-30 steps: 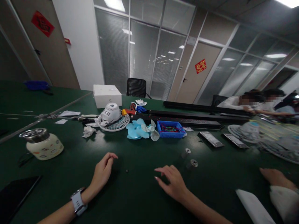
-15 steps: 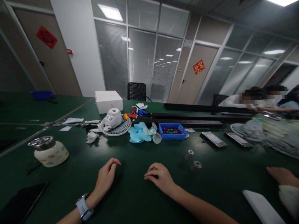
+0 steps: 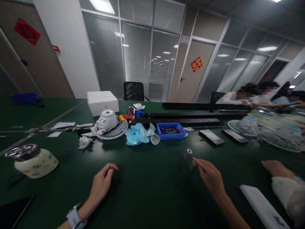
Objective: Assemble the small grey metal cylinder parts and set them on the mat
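My left hand (image 3: 102,182) rests on the green table with its fingers loosely bent and nothing in them, a pale watch (image 3: 76,217) on its wrist. My right hand (image 3: 211,176) reaches out to the right, fingers extended, with the tips at the nearer of two small metal cylinders (image 3: 192,165). Part of that cylinder is hidden behind the fingertips, and no firm grip on it shows. Just behind it stands the other metal cylinder (image 3: 188,154), upright and apart from the hand.
Beyond my hands lie light-blue fan blades (image 3: 137,135), a white fan housing (image 3: 107,122) and a blue bin (image 3: 170,136) of wires. A cream jar (image 3: 37,163) is at left. At right, another person's hand (image 3: 277,168) rests near a white flat object (image 3: 262,203).
My right hand has moved right and forward to the nearer metal cylinder. My left hand stays about where it was. The view has shifted slightly right.
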Demonstrator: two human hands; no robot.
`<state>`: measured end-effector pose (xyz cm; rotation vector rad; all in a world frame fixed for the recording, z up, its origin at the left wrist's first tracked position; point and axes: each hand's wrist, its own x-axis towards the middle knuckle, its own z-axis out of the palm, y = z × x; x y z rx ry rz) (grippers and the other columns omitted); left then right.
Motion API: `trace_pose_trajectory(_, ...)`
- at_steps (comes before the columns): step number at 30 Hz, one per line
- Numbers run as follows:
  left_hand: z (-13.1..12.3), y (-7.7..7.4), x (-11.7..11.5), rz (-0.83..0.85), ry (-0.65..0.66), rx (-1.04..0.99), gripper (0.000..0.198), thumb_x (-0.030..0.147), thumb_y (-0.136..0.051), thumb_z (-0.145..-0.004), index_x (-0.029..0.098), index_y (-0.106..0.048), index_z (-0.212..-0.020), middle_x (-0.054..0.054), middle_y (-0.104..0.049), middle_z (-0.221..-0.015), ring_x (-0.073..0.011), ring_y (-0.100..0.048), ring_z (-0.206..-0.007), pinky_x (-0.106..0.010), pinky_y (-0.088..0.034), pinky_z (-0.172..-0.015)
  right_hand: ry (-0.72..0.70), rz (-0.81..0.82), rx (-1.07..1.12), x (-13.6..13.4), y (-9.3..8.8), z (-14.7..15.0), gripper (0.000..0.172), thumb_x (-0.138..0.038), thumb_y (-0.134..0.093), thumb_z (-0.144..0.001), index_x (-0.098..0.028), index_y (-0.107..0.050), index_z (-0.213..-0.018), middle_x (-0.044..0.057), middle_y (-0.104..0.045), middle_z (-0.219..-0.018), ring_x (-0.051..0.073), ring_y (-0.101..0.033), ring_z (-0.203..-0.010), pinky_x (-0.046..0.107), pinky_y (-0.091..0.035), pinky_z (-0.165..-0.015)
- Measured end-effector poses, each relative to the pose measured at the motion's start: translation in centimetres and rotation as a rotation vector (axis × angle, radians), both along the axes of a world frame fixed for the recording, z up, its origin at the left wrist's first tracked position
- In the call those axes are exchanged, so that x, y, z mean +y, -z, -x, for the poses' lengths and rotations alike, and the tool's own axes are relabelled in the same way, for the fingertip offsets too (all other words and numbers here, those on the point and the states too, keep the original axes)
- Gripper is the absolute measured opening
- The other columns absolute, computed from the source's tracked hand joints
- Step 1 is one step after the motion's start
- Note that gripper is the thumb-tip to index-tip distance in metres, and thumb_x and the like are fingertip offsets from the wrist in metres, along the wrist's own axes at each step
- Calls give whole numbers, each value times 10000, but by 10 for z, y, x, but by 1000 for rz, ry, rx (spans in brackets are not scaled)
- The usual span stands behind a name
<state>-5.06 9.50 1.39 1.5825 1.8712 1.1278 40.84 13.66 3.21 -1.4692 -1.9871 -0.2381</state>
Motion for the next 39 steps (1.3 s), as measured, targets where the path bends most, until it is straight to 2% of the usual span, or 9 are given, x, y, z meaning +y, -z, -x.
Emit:
trace_pose_trajectory(12, -4, -8, -3, -7, 15, 3, 292, 400, -390, -843, 213, -614, -835, 24, -567, -634, -178, -533, -571, -267, -388, -565, 88, 8, -117, 0, -2, 2, 337, -311, -421, -901, -227, -686, -1091, 57, -715, -1047, 229, -680, -919, 384, -524, -844)
trace_pose_trajectory(17, -4, -7, -2, -10, 24, 13, 295, 398, -387, -841, 213, -617, -826, 20, -582, -647, -180, -546, -583, -269, -397, -574, 95, -2, -157, 19, -28, 5, 437, -469, -510, -854, -196, -642, -1169, 108, -645, -1198, 275, -628, -1057, 442, -459, -942)
trace_pose_trajectory(22, -3, -6, -2, -15, 25, 25, 304, 400, -381, -844, 216, -622, -837, 16, -581, -641, -187, -546, -584, -274, -400, -574, 65, 314, -275, 62, -56, 22, 528, -466, -602, -784, -206, -588, -1244, 110, -691, -1096, 264, -668, -950, 368, -506, -803)
trace_pose_trajectory(25, -4, -6, -3, -24, 32, 24, 299, 395, -383, -846, 216, -622, -830, 10, -608, -678, -187, -555, -598, -275, -404, -583, 76, 492, -335, 85, -53, 28, 471, -429, -699, -692, -237, -667, -1120, 89, -729, -945, 259, -690, -830, 320, -504, -659)
trace_pose_trajectory(28, -4, -6, -4, -27, 37, 20, 290, 382, -390, -850, 215, -625, -826, 15, -605, -661, -182, -547, -587, -265, -395, -568, 46, 507, -312, 96, -43, 27, 268, -349, -726, -661, -240, -728, -905, 66, -728, -837, 232, -687, -758, 291, -485, -596)
trace_pose_trajectory(30, -4, -7, -4, -34, 43, 17, 284, 373, -393, -854, 214, -627, -827, 16, -605, -662, -180, -545, -588, -261, -392, -569, 21, 480, -279, 96, -40, 28, 166, -301, -706, -680, -230, -733, -828, 64, -720, -801, 224, -682, -737, 298, -480, -599)
trace_pose_trajectory(33, -5, -8, -4, -32, 47, 11, 280, 370, -397, -862, 213, -627, -834, 16, -603, -667, -179, -546, -593, -265, -394, -577, -35, 445, -230, 83, -47, 42, 148, -245, -688, -704, -219, -730, -843, 74, -715, -816, 231, -675, -759, 329, -486, -649)
trace_pose_trajectory(36, -6, -9, -5, -18, 70, 15, 289, 392, -401, -875, 210, -626, -860, 13, -604, -677, -177, -548, -591, -270, -398, -575, -140, 442, -160, 59, -58, 82, 239, -245, -712, -701, -231, -710, -940, 60, -706, -860, 235, -662, -803, 351, -495, -708)
trace_pose_trajectory(39, -9, -10, -8, -24, 137, 33, 302, 417, -406, -895, 211, -617, -956, 5, -614, -712, -173, -557, -600, -272, -415, -577, -354, 532, -126, 34, -62, 137, 428, -296, -752, -684, -264, -644, -1097, 34, -690, -882, 224, -641, -832, 339, -496, -719)
